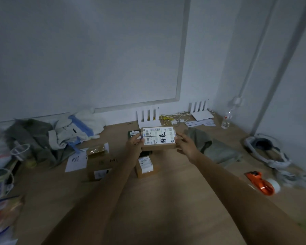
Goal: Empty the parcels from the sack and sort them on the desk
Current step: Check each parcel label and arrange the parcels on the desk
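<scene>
A flat cardboard parcel point(158, 138) with a white shipping label is held above the wooden desk point(166, 200), label up. My left hand point(133, 145) grips its left end and my right hand point(185, 145) grips its right end. Below it a small cardboard parcel point(146, 167) with a white label stands on the desk. To the left sit two more brown boxes point(99, 163), one on top of the other. A grey-green sack point(214, 147) lies flat to the right of my right hand.
Crumpled clothes point(51, 137) are heaped at the back left beside a sheet of paper point(76, 161). Two white routers point(147, 118) and cables stand by the wall. A water bottle point(226, 119), a headset point(267, 149) and an orange tape dispenser point(261, 183) are on the right.
</scene>
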`<state>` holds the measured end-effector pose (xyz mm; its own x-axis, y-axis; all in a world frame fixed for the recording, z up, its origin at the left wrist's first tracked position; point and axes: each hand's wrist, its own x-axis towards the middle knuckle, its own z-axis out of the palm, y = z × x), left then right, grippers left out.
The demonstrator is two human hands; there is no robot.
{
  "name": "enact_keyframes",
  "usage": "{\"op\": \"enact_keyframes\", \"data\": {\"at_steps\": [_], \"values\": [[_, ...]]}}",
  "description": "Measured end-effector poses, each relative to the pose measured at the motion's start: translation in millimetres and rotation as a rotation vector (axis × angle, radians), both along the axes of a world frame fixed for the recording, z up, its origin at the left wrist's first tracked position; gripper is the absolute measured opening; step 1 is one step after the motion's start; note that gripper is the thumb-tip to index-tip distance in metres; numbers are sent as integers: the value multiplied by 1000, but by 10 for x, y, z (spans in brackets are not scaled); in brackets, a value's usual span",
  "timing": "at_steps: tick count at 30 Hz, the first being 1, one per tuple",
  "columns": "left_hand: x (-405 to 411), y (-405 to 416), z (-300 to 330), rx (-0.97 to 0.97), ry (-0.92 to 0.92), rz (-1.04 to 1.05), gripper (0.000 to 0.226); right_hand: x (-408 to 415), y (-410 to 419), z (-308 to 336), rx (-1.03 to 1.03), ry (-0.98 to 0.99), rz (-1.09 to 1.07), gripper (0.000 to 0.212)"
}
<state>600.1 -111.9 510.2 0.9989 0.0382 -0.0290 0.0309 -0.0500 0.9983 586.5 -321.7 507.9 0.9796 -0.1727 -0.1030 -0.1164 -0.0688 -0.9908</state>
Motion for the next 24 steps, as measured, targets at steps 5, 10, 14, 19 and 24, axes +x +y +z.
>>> {"op": "enact_keyframes", "data": {"at_steps": [5,10,14,19,24], "values": [[267,-6,-91,9,26,-19,43,174,-10,-83,-21,24,-7,45],[435,-125,-211,47,41,-22,40,327,-102,-223,-17,61,-13,45],[585,-225,-347,30,85,-6,39,530,-230,-357,-8,93,1,42],[870,-443,-627,46,125,36,38,868,-479,-562,-39,148,49,39],[1111,-844,-960,-26,216,118,37,1278,-907,-807,-75,160,151,31]]}}
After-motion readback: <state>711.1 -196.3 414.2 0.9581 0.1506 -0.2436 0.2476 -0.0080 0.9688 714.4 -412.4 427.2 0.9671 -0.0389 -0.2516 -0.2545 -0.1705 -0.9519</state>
